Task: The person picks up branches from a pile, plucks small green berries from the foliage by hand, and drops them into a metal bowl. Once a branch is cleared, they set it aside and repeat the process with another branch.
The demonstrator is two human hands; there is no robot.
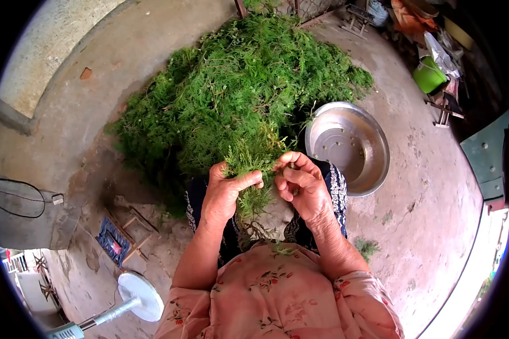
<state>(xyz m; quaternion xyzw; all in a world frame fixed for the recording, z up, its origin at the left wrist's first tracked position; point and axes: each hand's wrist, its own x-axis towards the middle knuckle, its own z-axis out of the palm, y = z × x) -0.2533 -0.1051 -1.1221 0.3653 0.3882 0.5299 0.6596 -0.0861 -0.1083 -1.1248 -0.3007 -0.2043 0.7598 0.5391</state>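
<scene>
My left hand (225, 193) is closed round a green conifer sprig (252, 199), its thumb lying across the stems. My right hand (303, 184) is beside the sprig's right edge, with thumb and fingertips pinched together. What sits in that pinch is too small to name. A big heap of cut evergreen branches (232, 85) rises in front of my knees, partly hidden by my hands. To the right of the heap stands a wide metal basin (377, 164) with several small pale-green bits on its bottom.
A low folding stool (131, 234) with a blue seat is at the left, near a round-based fan (142, 296). A green bucket (429, 75) and piled bags stand at the upper right. A loose green tuft (367, 247) lies on the concrete floor (418, 226).
</scene>
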